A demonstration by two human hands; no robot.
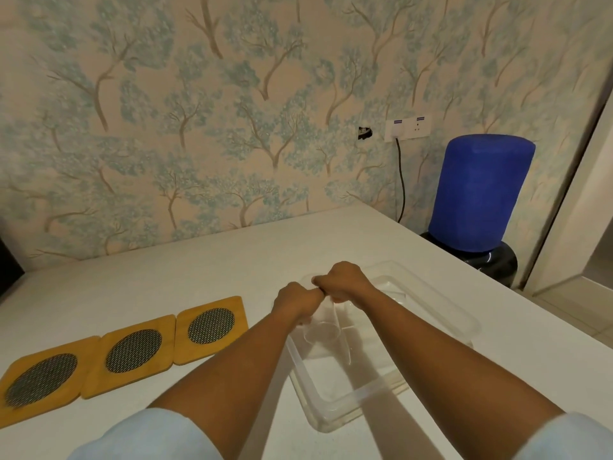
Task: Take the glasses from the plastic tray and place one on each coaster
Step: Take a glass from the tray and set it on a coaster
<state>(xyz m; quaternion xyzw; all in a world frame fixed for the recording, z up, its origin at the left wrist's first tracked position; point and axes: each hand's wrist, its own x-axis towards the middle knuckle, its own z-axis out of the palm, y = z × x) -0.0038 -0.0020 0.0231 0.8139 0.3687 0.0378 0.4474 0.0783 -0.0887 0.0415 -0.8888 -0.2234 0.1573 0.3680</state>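
Observation:
A clear plastic tray (441, 313) lies on the white table, right of centre. Both my hands are over its far left corner, close together. My left hand (297, 302) is closed around a clear glass (323, 328) that hangs tilted just over the tray's left side. My right hand (345, 282) is closed too, knuckles up, touching the left; what it holds is hidden. A second glass (393, 293) seems to lie in the tray behind my right wrist, hard to make out. Three wooden coasters with dark mesh circles sit in a row on the left: near (41, 380), middle (132, 351) and far (212, 327), all bare.
A papered wall stands behind the table's far edge. A water dispenser with a blue-covered bottle (477, 197) stands past the table's right corner, with a black cable running down from a wall socket (408, 127). A dark object (8, 263) shows at the far left.

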